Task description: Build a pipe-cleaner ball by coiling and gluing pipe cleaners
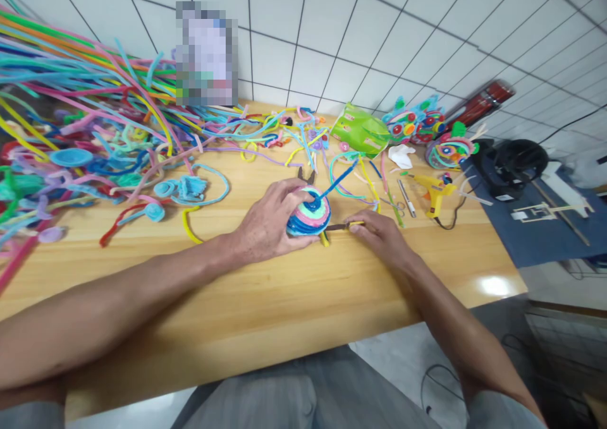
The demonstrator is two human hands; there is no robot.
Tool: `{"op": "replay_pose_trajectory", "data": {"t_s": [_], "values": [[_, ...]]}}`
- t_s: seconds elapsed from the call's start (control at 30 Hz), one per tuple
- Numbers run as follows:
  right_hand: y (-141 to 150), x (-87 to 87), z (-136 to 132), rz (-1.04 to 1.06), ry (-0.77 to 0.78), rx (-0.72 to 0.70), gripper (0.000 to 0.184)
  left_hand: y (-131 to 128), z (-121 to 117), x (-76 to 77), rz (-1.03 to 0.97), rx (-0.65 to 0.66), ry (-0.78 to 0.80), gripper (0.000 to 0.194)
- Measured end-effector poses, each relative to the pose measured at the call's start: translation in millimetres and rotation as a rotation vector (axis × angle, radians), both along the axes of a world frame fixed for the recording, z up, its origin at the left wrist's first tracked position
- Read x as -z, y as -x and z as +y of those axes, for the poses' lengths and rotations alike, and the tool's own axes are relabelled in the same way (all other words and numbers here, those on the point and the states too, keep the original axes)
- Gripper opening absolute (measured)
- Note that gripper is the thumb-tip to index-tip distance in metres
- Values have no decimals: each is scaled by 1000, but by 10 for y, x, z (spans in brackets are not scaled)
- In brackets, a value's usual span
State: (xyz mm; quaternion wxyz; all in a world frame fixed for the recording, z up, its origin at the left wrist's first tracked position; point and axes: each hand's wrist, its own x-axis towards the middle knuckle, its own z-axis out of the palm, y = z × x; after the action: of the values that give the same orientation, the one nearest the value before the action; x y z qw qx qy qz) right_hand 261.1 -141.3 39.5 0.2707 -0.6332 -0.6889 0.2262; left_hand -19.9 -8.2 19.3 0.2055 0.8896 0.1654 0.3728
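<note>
My left hand [265, 220] is wrapped round a ball of coiled pipe cleaners [309, 213], striped in blue, pink and pale green. From the coil's top a straight dark blue pipe cleaner [339, 181] sticks up to the right. My right hand [379, 233] is closed on a narrow tool [342, 226] with a dark metal front and some yellow at the grip; its exact kind is hidden by the fingers. The tool's tip points left, near the lower side of the ball. Just behind the ball show the dark jaws of another tool [306, 175].
Loose coloured pipe cleaners [85, 126] heap at the left. A green packet [360, 129], finished pipe-cleaner figures [448, 151], a white tissue [401, 156], a pen [406, 198] and a yellow glue gun [434, 192] with a cord lie at the right. A red flask [484, 103] lies by the tiled wall.
</note>
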Motion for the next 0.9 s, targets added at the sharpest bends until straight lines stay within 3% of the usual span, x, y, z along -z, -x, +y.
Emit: {"op": "replay_pose_trajectory", "data": {"t_s": [0.17,0.5,0.6,0.73,0.9], "values": [[-40,-26,104,130,100,39,29,0,11,0,-12,2,29,75],[-70,-40,-72,240,148,136,40,-4,11,6,-29,7,22,71],[-56,50,10,113,64,166,32,-5,14,17,-22,-1,-6,73],[-50,256,98,-221,-149,149,29,-6,17,33,-21,-15,-20,74],[-30,371,4,-516,-233,65,64,-5,16,40,-29,-10,-22,74]]}}
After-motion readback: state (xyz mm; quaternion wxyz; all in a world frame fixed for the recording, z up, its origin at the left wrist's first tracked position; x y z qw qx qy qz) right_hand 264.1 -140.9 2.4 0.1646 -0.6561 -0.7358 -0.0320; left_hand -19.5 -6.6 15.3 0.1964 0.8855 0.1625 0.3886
